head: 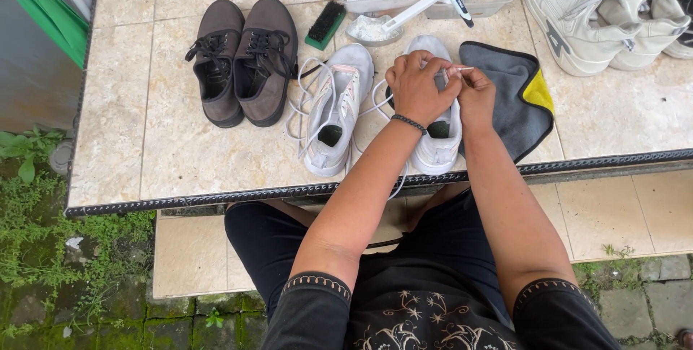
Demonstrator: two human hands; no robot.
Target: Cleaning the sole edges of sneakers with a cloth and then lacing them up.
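A tiled table [144, 141] is seen from above. Near its front edge, a white sneaker [437, 144] is laid lengthwise, toe pointing far, heel near, so its laces face the seated person. Over it, the left hand [419, 90] and right hand [476, 97] are held together, fingertips pinching a white lace [462, 69]. Its unlaced mate [333, 115] is set to the left.

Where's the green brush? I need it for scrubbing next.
In the head view, the brush lies at the table's far side, between the brown shoes and the bowl.
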